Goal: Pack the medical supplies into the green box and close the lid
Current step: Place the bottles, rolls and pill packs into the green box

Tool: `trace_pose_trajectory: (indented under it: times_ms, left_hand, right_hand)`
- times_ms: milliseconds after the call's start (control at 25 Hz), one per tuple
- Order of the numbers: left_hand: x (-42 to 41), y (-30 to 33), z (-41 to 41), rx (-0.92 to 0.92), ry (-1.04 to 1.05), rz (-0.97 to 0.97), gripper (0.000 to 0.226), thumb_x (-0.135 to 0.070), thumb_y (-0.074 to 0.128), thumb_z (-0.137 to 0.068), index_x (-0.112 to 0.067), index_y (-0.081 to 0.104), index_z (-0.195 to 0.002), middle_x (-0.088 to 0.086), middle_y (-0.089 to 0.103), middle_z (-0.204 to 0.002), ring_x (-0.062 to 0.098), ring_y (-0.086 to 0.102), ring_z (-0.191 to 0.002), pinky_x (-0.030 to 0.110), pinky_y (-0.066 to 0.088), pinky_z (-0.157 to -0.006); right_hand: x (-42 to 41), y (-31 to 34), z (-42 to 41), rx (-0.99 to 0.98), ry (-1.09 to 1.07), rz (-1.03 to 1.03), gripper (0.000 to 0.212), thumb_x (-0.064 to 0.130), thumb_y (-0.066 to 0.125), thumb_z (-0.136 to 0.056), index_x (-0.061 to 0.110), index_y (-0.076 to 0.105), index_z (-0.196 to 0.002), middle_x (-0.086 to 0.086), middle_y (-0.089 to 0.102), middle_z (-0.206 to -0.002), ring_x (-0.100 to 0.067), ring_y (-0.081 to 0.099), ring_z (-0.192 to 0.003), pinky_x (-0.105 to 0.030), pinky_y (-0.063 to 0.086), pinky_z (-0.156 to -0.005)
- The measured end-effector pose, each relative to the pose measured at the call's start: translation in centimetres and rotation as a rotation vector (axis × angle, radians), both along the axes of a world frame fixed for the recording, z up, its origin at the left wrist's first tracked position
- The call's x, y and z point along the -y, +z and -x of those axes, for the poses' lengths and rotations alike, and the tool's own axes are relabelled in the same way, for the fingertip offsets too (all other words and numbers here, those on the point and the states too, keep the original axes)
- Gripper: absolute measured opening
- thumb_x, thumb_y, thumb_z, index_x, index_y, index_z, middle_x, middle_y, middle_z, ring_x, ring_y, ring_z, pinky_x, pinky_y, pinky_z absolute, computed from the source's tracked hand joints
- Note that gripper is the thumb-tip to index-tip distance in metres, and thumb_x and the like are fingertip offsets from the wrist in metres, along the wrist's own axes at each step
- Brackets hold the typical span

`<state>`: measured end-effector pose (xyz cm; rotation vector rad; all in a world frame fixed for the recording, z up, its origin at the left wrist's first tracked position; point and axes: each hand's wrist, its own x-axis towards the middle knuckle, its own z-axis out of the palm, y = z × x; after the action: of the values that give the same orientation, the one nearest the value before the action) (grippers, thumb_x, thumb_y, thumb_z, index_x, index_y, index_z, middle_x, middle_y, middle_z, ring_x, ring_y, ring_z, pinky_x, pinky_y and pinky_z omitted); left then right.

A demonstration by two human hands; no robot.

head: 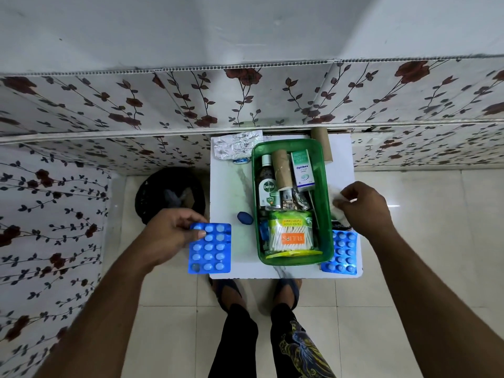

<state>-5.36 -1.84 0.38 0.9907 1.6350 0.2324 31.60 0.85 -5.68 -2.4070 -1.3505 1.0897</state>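
Note:
The open green box (324,214) stands on a small white table (231,186). Inside lie a Dettol bottle (266,186), a cardboard tube (282,170), an Optibex carton (302,170) and a cotton swab pack (290,236). My left hand (169,230) grips a blue pill blister (210,249) at the table's left front edge. My right hand (362,205) pinches white cotton (338,196) just right of the box. A second blue blister (342,252) lies at the box's right front. A silver blister (237,147) and a dark blue cap (245,218) lie left of the box.
Another cardboard tube (321,144) leans behind the box. A black bin (169,195) sits on the tiled floor left of the table. Floral-patterned panels close in the back and left. My feet (256,290) are under the table's front edge. No lid shows.

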Motion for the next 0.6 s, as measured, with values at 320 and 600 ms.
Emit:
trace_pose_trajectory:
  times_ms: [320,600]
  left_hand:
    - [-6.2,3.1,-11.1,0.023,0.016,-0.314,0.021,-0.007,0.076,-0.077,-0.024,0.072,-0.088,-0.004,0.064,-0.075,0.015,0.065,-0.068,0.031,0.058,-0.069]
    - [-4.7,-1.7,-17.3,-0.234,-0.329,-0.373,0.022,-0.012,0.076,-0.077,-0.019,0.072,-0.098,0.005,0.065,-0.096,0.021,0.063,-0.086,0.030,0.052,-0.075]
  right_hand:
    - [-0.8,4.3,-0.4,-0.192,-0.233,-0.215,0.020,0.021,0.073,-0.084,0.021,0.062,-0.099,-0.004,0.069,-0.091,-0.025,0.067,-0.085,-0.039,0.056,-0.075]
    - [-1.1,4.7,-0.1,-0.285,-0.263,-0.247,0.019,0.020,0.074,-0.083,0.029,0.061,-0.094,-0.002,0.070,-0.089,-0.024,0.069,-0.082,-0.045,0.059,-0.077]
